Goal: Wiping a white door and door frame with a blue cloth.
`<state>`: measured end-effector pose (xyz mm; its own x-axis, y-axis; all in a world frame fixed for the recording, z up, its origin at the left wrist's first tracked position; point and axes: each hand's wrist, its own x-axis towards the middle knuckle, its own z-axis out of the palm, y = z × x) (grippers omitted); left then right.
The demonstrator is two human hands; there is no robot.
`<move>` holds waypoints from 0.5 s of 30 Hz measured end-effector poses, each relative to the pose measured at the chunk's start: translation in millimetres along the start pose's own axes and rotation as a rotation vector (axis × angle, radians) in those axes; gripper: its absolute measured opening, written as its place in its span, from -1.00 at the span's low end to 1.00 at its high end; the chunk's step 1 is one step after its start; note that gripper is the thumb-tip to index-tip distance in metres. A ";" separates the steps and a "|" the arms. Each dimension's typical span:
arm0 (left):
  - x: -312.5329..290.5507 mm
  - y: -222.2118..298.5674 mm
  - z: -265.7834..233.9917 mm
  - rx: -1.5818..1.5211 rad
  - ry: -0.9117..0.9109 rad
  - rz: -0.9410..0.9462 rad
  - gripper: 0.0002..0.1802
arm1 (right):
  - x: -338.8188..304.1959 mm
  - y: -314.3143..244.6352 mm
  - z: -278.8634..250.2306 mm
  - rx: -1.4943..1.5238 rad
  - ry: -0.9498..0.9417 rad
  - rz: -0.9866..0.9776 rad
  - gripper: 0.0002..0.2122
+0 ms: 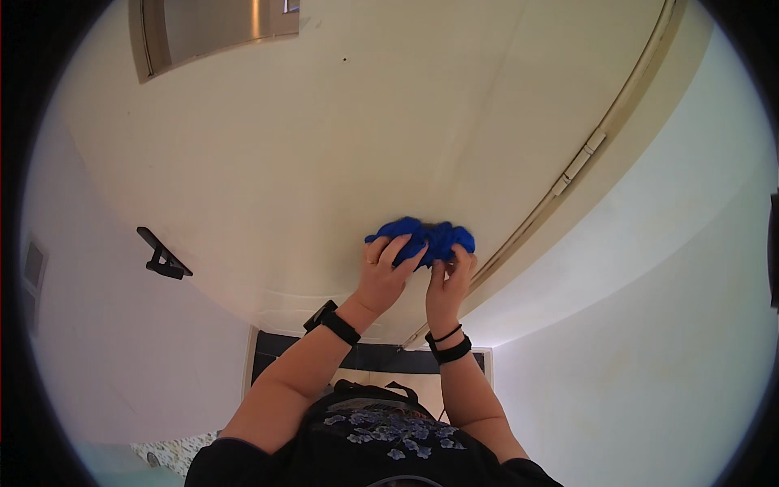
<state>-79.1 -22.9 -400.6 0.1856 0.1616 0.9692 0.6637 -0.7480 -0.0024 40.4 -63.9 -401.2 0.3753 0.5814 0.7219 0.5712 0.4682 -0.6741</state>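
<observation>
A bunched-up blue cloth (442,235) is pressed against a cream-coloured door (324,154). My left hand (385,264) grips the cloth's left side, its fingers curled over the fabric; a ring shows on one finger. On the right side of the same cloth, my right hand (451,280) is closed with fingers and thumb in the folds. Both arms reach up from below, with black bands on the wrists. The door's surface just behind the cloth is hidden.
A black door handle (165,256) juts out at the left. Along the right edge run a hinge (579,165) and the door frame (633,138). A window opening (219,24) sits at the upper left. White walls (649,341) flank both sides, and a dark threshold strip (280,345) crosses below.
</observation>
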 end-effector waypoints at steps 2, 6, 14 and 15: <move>-9.6 -0.1 -1.9 -0.005 -0.080 -0.002 -0.48 | -8.1 4.3 0.4 0.001 -0.022 0.037 -0.65; -14.0 1.5 -7.2 -0.019 -0.114 -0.035 -0.47 | -11.6 1.6 0.4 0.032 -0.045 0.089 -0.65; 56.3 -12.6 -41.5 -0.054 0.109 -0.183 -0.42 | 37.7 -64.6 7.2 0.216 -0.047 -0.077 -0.64; 69.2 -13.9 -46.9 -0.067 0.145 -0.217 -0.40 | 46.7 -73.9 7.8 0.220 -0.054 -0.080 -0.64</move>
<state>-109.5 -31.5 -321.9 -0.0645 0.2322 0.9705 0.6267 -0.7474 0.2205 10.0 -66.1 -318.9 0.2927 0.5686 0.7688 0.4222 0.6445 -0.6374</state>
